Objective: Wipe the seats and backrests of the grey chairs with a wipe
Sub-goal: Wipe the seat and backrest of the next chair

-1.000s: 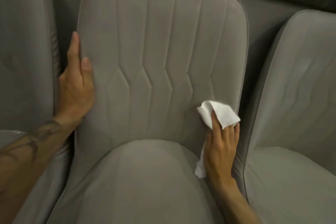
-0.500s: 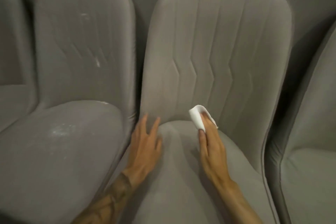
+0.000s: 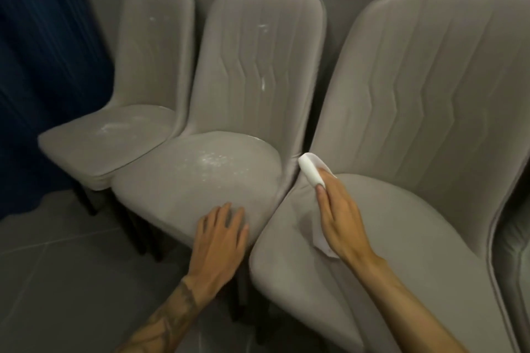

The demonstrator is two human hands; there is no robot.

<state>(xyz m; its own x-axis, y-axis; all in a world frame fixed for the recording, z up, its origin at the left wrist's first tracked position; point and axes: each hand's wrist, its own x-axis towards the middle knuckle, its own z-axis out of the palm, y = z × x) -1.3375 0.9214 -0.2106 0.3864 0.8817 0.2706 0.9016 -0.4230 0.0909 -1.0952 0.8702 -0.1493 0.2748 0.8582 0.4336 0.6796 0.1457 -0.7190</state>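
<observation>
Several grey padded chairs stand side by side in a row. My right hand [image 3: 339, 216] presses a white wipe [image 3: 311, 172] onto the left rear corner of the seat of the right chair [image 3: 415, 129], where seat meets backrest. My left hand [image 3: 220, 241] lies flat, fingers spread, on the front edge of the seat of the middle chair [image 3: 200, 178], which carries white dusty specks on seat and backrest. The left chair [image 3: 114, 135] has similar white marks.
A dark blue pleated curtain [image 3: 43, 66] hangs at the left beside the row. Grey tiled floor [image 3: 57, 281] lies in front of the chairs. The edge of a further grey chair [image 3: 516, 261] shows at the far right. A dark wall runs behind the backrests.
The view has swung left and pulled back, showing more chairs. My right hand slid the wipe left to the seat's rear corner. My left hand moved from this chair onto the neighbouring seat.
</observation>
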